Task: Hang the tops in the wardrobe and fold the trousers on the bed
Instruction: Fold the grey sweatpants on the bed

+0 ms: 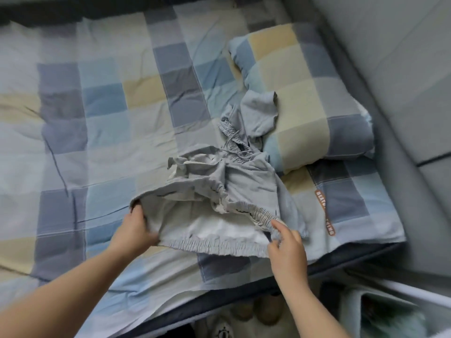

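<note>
Light grey-blue trousers [219, 186] with an elastic waistband and drawstring lie crumpled on the checked bed cover [97, 106], near the bed's front edge. My left hand [135, 229] grips the left end of the waistband, fingers tucked inside the opening. My right hand [286, 245] pinches the right end of the waistband between thumb and fingers. The waist is pulled open toward me, and its white lining shows. The legs are bunched up behind, toward the pillow.
A checked pillow [305, 98] lies at the right, touching the trouser legs. A grey padded headboard [390, 69] rises beyond it. Shoes [258, 311] sit on the floor below the bed edge, next to a pale bin [390, 313] at the bottom right.
</note>
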Available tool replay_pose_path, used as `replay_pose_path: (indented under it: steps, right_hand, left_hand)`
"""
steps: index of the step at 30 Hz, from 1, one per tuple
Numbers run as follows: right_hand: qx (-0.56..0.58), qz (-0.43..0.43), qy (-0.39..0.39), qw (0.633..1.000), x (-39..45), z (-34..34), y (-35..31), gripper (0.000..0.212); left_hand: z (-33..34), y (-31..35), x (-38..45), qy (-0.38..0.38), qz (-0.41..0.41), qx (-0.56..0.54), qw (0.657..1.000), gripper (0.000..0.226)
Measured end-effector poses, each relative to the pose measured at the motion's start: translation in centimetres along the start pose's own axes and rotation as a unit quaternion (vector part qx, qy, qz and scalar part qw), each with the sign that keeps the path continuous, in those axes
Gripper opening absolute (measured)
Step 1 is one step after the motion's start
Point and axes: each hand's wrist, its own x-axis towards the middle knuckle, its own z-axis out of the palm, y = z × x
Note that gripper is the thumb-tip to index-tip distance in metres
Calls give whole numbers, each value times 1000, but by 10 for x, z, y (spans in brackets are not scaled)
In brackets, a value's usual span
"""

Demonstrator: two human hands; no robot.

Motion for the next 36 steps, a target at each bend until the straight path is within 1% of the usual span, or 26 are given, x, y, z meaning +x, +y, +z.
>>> replay_pose_path:
  steps: [3,5,7,8,10,12,14,15,16,17,19,20,21,22,23,24,25,26,27,28,29,30,32,33,34,36]
  right_hand:
    - [58,-66,41,995,-37,-32,-42,43]
    - [70,-102,57,991,-58,-52,-63,41]
    - [57,-145,62,986,-76,-71,-79,41]
    - [51,-170,63,982,-84,-80,-87,41]
    - [46,-223,69,971,-99,-98,-104,42]
    - [36,-259,73,962,-113,-110,-120,41]
    - [22,-288,62,955,-131,-118,-136,39]
    - [16,-301,57,952,-141,-122,-144,38]
    - [13,-319,52,946,-151,-126,-152,37]
    - [11,-333,51,941,-158,-131,-160,35]
    - [3,-366,49,929,-172,-144,-178,34]
    - [-1,-384,50,922,-178,-151,-186,34]
    - [-4,-403,50,914,-186,-158,-196,35]
    - [-7,-429,50,902,-197,-165,-207,35]
    - [-12,-448,55,892,-201,-170,-216,35]
    - [-17,-468,63,881,-206,-175,-225,33]
    - [-20,-491,66,869,-214,-178,-237,32]
    - [-21,-504,68,861,-220,-181,-247,31]
    - [-17,-513,70,855,-228,-183,-258,30]
    - [-13,-522,70,850,-235,-185,-268,30]
    - [-11,-527,70,847,-242,-186,-279,30]
    - [-14,-534,69,843,-251,-185,-289,29]
    - [-37,-550,57,833,-270,-182,-306,27]
    - [-52,-559,49,826,-282,-178,-312,26]
    - [-66,-566,41,821,-293,-175,-315,25]
    - [-90,-573,28,814,-313,-168,-319,23]
  left_hand:
    - [-34,-7,-44,-1,-89,-106,990,57]
    - [-55,-17,-69,18,-127,-139,982,59]
    - [-77,-27,-90,62,-161,-123,977,58]
    - [-87,-30,-98,97,-175,-108,974,57]
    - [-114,-32,-119,167,-188,-114,961,48]
    - [-138,-32,-139,209,-192,-148,947,39]
    - [-157,-39,-165,246,-196,-197,928,38]
    - [-164,-44,-178,273,-196,-236,912,40]
    - [-171,-50,-193,309,-203,-291,882,41]
    - [-176,-54,-204,342,-223,-362,838,42]
    - [-191,-66,-231,403,-278,-510,707,38]
    - [-199,-72,-243,432,-296,-544,655,36]
    - [-207,-80,-256,457,-306,-562,618,38]
    - [-218,-91,-273,475,-306,-574,594,40]
    - [-226,-97,-281,483,-305,-570,591,45]
    - [-235,-106,-288,480,-297,-564,603,53]
    - [-244,-116,-300,470,-277,-553,630,61]
    - [-251,-127,-309,454,-250,-524,676,69]
    - [-258,-138,-320,435,-219,-478,731,70]
    - [-264,-149,-330,417,-185,-420,785,59]
    - [-270,-159,-341,407,-167,-359,823,37]
    - [-277,-167,-357,398,-156,-315,847,17]
    - [-289,-185,-380,380,-153,-290,865,32]
    - [-295,-193,-394,375,-160,-287,867,36]
    - [-299,-201,-404,376,-159,-274,871,36]
    - [-305,-218,-420,381,-147,-297,863,35]
